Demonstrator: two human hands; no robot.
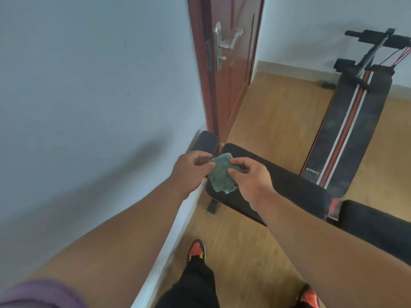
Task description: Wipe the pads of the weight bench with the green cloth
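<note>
A green cloth (pixel 223 173), crumpled and ragged at its lower edge, is held in the air between two bare hands above the near end of a black bench pad (pixel 280 185). The left hand (pixel 191 172) is placed at the cloth's left edge, its thumb and fingers closed in a pinch on the fabric near the upper corner. The right hand (pixel 250 176) is placed at the cloth's right edge, with thumb and forefinger pinched on the fabric; the remaining fingers are curled behind it. The cloth is thus spread between the two hands, its upper corner rising above the fingertips and its lower part hanging free below them, apart from the pad surface beneath. A smaller black pad (pixel 205 142) is seen just beyond the left hand, beside the foot of a dark red door (pixel 231 70) fitted with a silver lever handle (pixel 229 40). A further black pad (pixel 375 221) is seen at the right, separated from the long pad by a red frame section (pixel 334 207). A second bench (pixel 349 130), black with a red and white centre stripe, is laid on the wooden floor (pixel 266 112) farther off, its foam rollers (pixel 378 37) against the pale wall (pixel 89 85). Red cords (pixel 400 56) are stretched from its upper end. Two orange and black shoes (pixel 197 250) and black trousers (pixel 195 285) are visible at the lower edge, and a purple sleeve (pixel 40 294) at the lower left corner. A white skirting board (pixel 175 230) is run along the wall base.
</note>
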